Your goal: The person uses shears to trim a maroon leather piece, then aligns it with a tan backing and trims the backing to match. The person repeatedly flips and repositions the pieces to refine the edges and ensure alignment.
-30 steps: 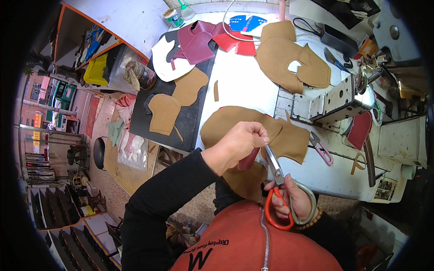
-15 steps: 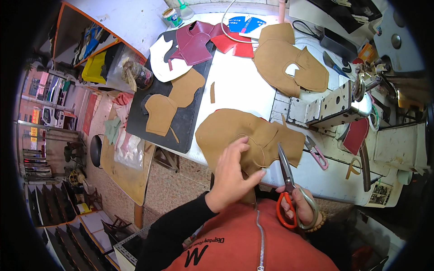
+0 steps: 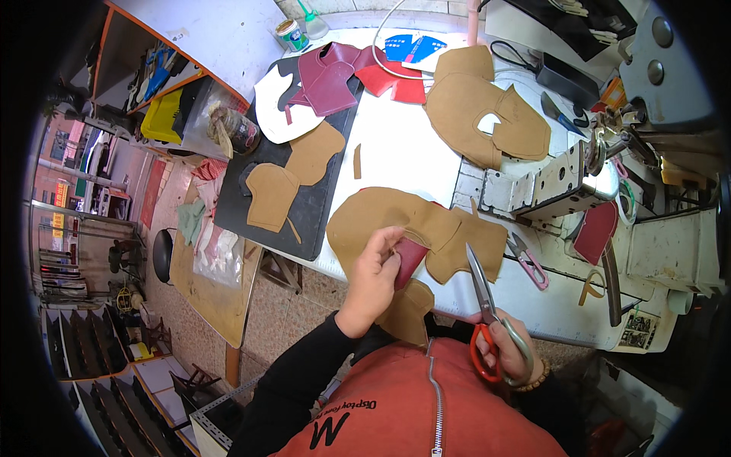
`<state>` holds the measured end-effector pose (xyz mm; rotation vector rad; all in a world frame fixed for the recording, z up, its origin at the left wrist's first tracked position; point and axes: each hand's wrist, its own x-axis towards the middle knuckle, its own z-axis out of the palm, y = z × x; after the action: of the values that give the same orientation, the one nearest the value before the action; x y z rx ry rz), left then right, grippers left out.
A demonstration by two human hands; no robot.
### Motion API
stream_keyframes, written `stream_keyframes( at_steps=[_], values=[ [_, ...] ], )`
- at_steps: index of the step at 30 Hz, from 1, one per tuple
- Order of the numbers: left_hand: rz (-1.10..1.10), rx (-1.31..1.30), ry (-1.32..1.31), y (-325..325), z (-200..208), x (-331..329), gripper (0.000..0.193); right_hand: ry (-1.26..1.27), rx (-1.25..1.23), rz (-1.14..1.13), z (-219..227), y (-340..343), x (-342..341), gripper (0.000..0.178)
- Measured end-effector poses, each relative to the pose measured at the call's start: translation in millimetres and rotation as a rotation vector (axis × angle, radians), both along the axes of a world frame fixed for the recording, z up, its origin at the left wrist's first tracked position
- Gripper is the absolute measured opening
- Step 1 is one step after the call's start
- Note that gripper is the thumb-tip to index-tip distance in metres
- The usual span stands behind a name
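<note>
My left hand (image 3: 370,286) pinches the inner edge of a large tan piece of leather or lining (image 3: 381,217) at the table's front edge. A dark red layer (image 3: 412,257) shows beside its fingertips; I cannot tell whether it is the piece's other face. Part of the tan material hangs below the hand, over my lap. My right hand (image 3: 509,346) grips large scissors (image 3: 481,286) with one red and one grey handle. Their blades point away from me, almost together, with the tips over the right part of the tan piece.
Pink-handled thread snips (image 3: 531,263) lie right of the tan piece. A sewing machine (image 3: 544,186) stands on the right. Farther back are another tan piece (image 3: 457,107), maroon pieces (image 3: 331,84) and a knife (image 3: 560,114). Smaller tan cutouts (image 3: 272,196) rest on a black mat (image 3: 304,221).
My left hand has gone from open over the tan piece to pinching its edge, exposing the dark red layer. The loose strip or thread near those fingers no longer shows. The scissors have barely moved.
</note>
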<state>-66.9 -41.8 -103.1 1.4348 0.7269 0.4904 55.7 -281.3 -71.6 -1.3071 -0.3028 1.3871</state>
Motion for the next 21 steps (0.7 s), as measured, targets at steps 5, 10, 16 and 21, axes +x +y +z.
stream_keyframes(
  at_steps=[5,10,16,21],
  values=[
    [-0.001,0.045,0.059,3,5,-5,0.024,-0.431,-0.161,0.061,24,-17,20,0.035],
    [0.078,0.344,0.067,-6,17,-11,0.013,-1.054,-0.231,0.012,22,-35,32,0.049],
    [-0.088,0.882,0.188,-7,33,-45,0.007,-1.278,-0.463,-0.194,-10,-56,43,0.063],
    [-0.220,1.053,0.237,-31,27,-44,0.048,-1.614,-0.545,-0.262,-27,-59,70,0.066]
  ],
)
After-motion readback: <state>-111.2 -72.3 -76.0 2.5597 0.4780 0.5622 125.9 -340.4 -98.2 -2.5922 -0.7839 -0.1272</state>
